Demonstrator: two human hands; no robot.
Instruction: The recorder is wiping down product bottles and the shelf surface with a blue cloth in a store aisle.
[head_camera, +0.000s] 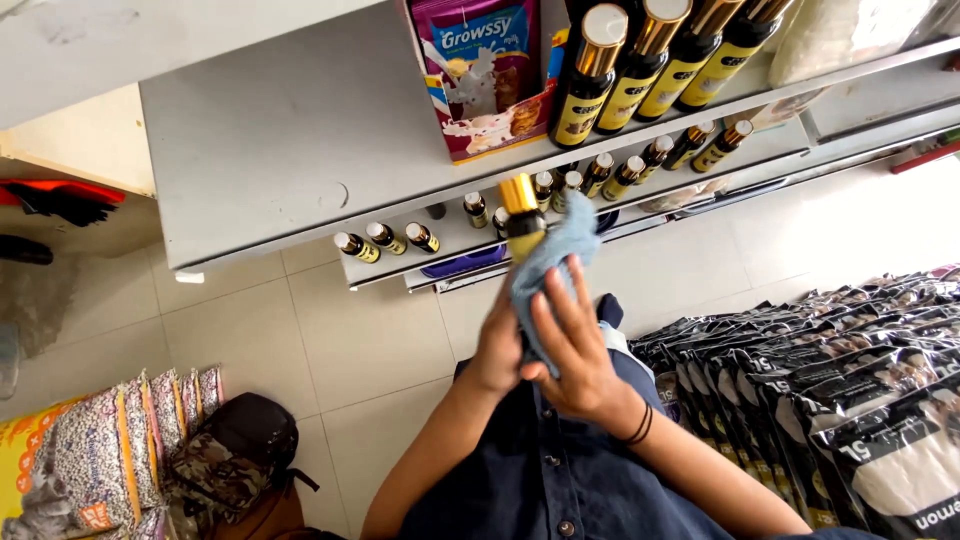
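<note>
**Dark bottle held and rubbed with a blue cloth above the shelves**

Nearest the camera is the person's dark blue buttoned garment (545, 470), with both forearms rising from it. The right hand (572, 345), a black band at its wrist, lies open-fingered and spread flat over a light blue cloth (550, 265) — pressing it rather than pinching it. The left hand (497, 345) is closed around the lower part of a dark bottle (523, 225) with a gold cap and yellow label; the cloth covers most of the bottle's body, so the fingers themselves are largely hidden. The bottle stands roughly upright, held in the air between the person and the shelves.

To the lower left sit a camouflage-patterned bag (230, 455) and speckled, colourful packets (110, 450) on the pale tiled floor (330, 340). To the right, rows of black pouches (830, 390) lie stacked edge to edge.

Farther off, the grey metal shelves (300, 140) run across the view. The lower shelf carries a row of small matching bottles (560, 185); the upper one holds four taller bottles (660, 55) of the same kind — just beside a purple carton (480, 75).
</note>
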